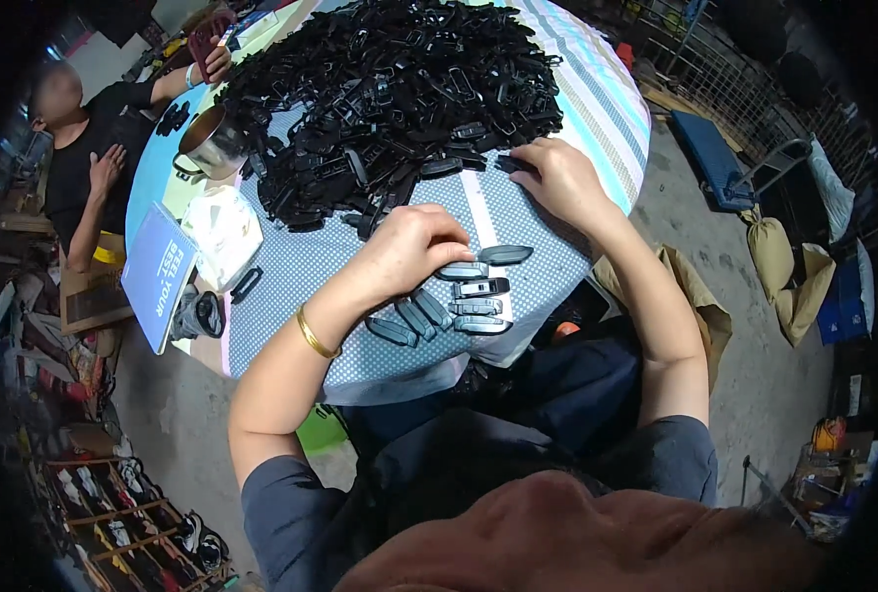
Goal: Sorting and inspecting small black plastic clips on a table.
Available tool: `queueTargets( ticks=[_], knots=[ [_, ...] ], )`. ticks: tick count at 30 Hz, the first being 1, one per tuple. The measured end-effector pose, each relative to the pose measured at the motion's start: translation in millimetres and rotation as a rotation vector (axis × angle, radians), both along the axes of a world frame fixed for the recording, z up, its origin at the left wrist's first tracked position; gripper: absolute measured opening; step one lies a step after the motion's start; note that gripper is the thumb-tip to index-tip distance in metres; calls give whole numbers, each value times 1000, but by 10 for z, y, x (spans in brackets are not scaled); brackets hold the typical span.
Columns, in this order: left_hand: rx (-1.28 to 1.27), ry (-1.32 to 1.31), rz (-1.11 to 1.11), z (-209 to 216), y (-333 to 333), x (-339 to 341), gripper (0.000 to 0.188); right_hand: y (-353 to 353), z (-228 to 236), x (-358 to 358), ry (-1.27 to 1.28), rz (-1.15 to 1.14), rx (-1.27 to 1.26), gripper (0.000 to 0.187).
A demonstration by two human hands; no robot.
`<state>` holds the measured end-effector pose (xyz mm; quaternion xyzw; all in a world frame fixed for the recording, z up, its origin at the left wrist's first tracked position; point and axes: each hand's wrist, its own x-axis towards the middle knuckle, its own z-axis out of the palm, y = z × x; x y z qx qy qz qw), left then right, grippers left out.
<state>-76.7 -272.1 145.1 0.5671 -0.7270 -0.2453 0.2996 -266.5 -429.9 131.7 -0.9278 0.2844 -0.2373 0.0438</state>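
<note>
A big heap of small black plastic parts (390, 89), long and rounded like buckles or clips, covers the far side of the round table. My right hand (567, 183) is at the heap's right edge, its thumb and fingers closed on one small black part (507, 164). Nearer to me, my left hand (414, 247) bends over with its fingers together, the tips at a black oval part (462, 270); whether they grip it is hard to see. Several like parts lie beside it in a short column (481, 307) and a slanted group (416, 318).
On the left of the table stand a metal mug (212, 145), a white plastic bag (224, 232) and a blue notebook (159, 276). Another person (84, 168) sits beyond them, holding a dark red phone (202, 47). A blue platform trolley (705, 158) stands on the floor at right.
</note>
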Motion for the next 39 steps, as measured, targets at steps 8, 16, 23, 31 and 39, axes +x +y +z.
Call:
queueTargets(
  ticks=[8, 16, 23, 31, 39],
  knots=[
    [-238, 118, 267, 6, -19, -84, 38, 505, 166, 201, -188, 286, 376, 26],
    [-92, 30, 214, -97, -16, 31, 35, 112, 211, 324, -307, 290, 146, 20],
    [-271, -95, 267, -109, -32, 24, 28, -285, 54, 377, -118, -29, -208, 24],
    [292, 830, 283, 5, -34, 80, 31, -71, 155, 243, -238, 18, -39, 26],
    [224, 1046, 223, -44, -64, 24, 31, 300, 217, 259, -397, 130, 507, 42]
  ],
)
